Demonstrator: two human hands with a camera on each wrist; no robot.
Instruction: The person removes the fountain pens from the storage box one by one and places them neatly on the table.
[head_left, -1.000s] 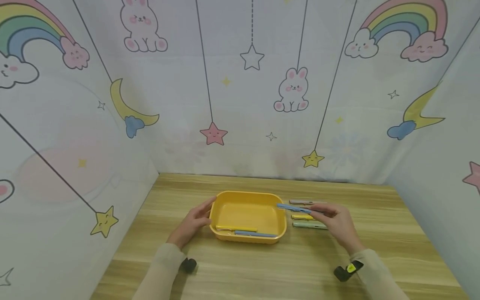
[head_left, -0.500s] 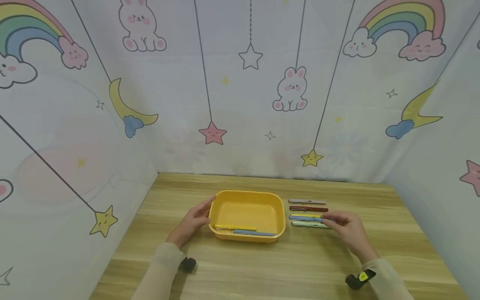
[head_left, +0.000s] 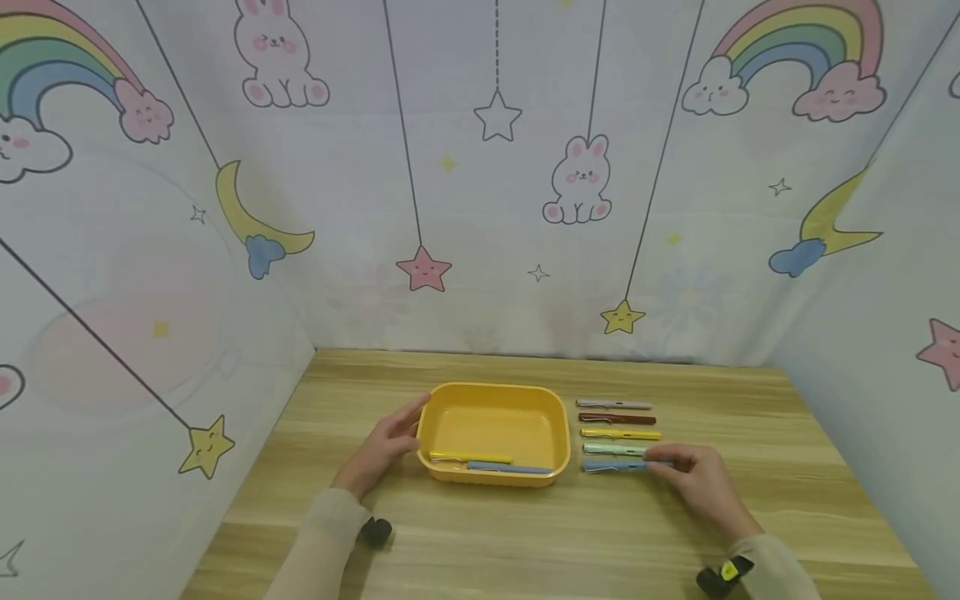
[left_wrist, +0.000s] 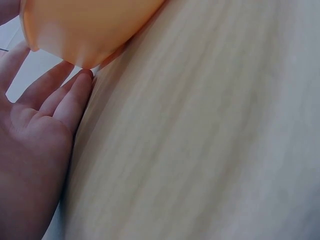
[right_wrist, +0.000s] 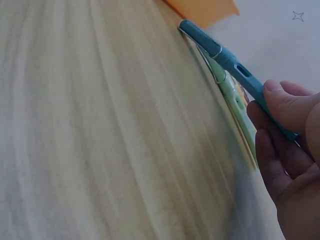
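My right hand [head_left: 697, 479] pinches a blue pen [head_left: 615, 467] by its right end, between thumb and fingers. In the right wrist view the blue pen [right_wrist: 240, 72] slants with its clipped cap end toward the table, beside a green pen [right_wrist: 235, 105]; whether it touches the wood I cannot tell. Above it in the head view lie the green pen [head_left: 611, 449], a yellow pen [head_left: 621, 434], a dark red pen [head_left: 617, 418] and a pale pinkish pen [head_left: 613, 404], roughly parallel. My left hand [head_left: 381, 450] touches the left outer wall of a yellow tray [head_left: 495, 408] with relaxed fingers [left_wrist: 75, 100].
Inside the tray, another yellow pen [head_left: 472, 457] and another blue pen [head_left: 510, 467] lie along the near wall. The wooden table [head_left: 480, 542] ends at a printed cloth backdrop [head_left: 480, 325] behind and at both sides.
My right hand has carried the blue pen from beside the tray's right rim, over the other pens, to just in front of the green one. The left hand stays at the tray.
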